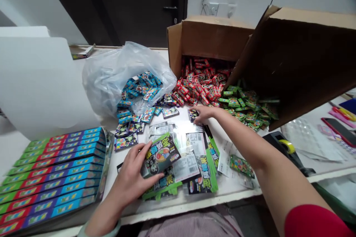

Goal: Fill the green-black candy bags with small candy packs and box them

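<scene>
My left hand (132, 174) is closed on a flat green-and-black printed candy packet (163, 152), thumb along its lower edge and fingers at its left side. Farther forward, my right hand (203, 113) has its fingers closed on a small purple candy box (192, 114), partly covered by the fingertips. Under and beside the held packet lie several flat printed packets (204, 176) in overlapping layers, some with their white label side up. Another small purple box (170, 112) rests on the table to the left of my right hand.
Blue candy boxes (147, 83) spill from a clear plastic bag (102, 85). Red boxes (200, 81) and green boxes (244, 103) pour from an open carton (211, 39). At left stands a display box of packed rows (61, 170). A tape dispenser (287, 152) and a phone (340, 131) lie at right.
</scene>
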`<state>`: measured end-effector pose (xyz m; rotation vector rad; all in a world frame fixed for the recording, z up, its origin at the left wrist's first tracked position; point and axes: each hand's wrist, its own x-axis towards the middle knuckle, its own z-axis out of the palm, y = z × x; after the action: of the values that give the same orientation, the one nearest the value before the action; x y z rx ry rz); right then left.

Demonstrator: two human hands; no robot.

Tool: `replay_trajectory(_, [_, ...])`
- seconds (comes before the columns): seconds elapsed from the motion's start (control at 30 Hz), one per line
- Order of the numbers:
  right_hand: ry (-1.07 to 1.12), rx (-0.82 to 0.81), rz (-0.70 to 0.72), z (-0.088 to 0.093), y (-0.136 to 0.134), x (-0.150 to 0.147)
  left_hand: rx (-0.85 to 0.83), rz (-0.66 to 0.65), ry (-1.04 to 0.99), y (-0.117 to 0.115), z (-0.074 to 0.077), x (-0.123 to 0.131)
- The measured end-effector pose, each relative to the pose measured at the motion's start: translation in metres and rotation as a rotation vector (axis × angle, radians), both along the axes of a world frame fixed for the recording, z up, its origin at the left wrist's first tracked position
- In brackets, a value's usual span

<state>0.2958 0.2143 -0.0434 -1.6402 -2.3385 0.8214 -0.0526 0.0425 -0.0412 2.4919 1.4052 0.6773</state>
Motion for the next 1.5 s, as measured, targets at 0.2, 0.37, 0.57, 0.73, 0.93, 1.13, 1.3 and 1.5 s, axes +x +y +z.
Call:
replay_trajectory(0.2, [0.027, 0.158, -0.039, 0.021, -0.027, -0.011, -0.026, 0.031, -0.013, 0.003, 0.0, 0.0])
replay_trajectory(0.37, [0.209, 0.327, 0.345, 0.073, -0.098, -0.029, -0.017, 0.011, -0.043, 0.004, 0.007, 0.005])
replay_trajectory(0.57, [0.003, 0.331, 0.536, 0.093, -0.136, -0.047, -0.041, -0.104, -0.111, -0.001, 0.012, 0.013])
replay_trajectory(0.73, [-0.096, 0.362, 0.533, 0.093, -0.143, -0.052, -0.11, -0.127, -0.137, -0.006, 0.014, 0.013])
replay_trajectory(0.93, [0.01, 0.338, 0.526, 0.087, -0.149, -0.058, -0.148, -0.149, -0.157, -0.012, 0.014, 0.019])
replay_trajectory(1.13, [0.171, 0.337, 0.453, 0.07, -0.157, -0.068, -0.119, -0.055, -0.155, -0.018, 0.008, 0.012])
replay_trajectory(1.3, [0.253, 0.296, 0.214, 0.066, -0.165, -0.076, -0.054, 0.024, -0.135, -0.019, 0.004, 0.008])
replay_trajectory(1.5, [0.451, -0.049, 0.013, 0.056, -0.156, -0.093, -0.046, 0.02, -0.115, -0.018, -0.006, 0.012])
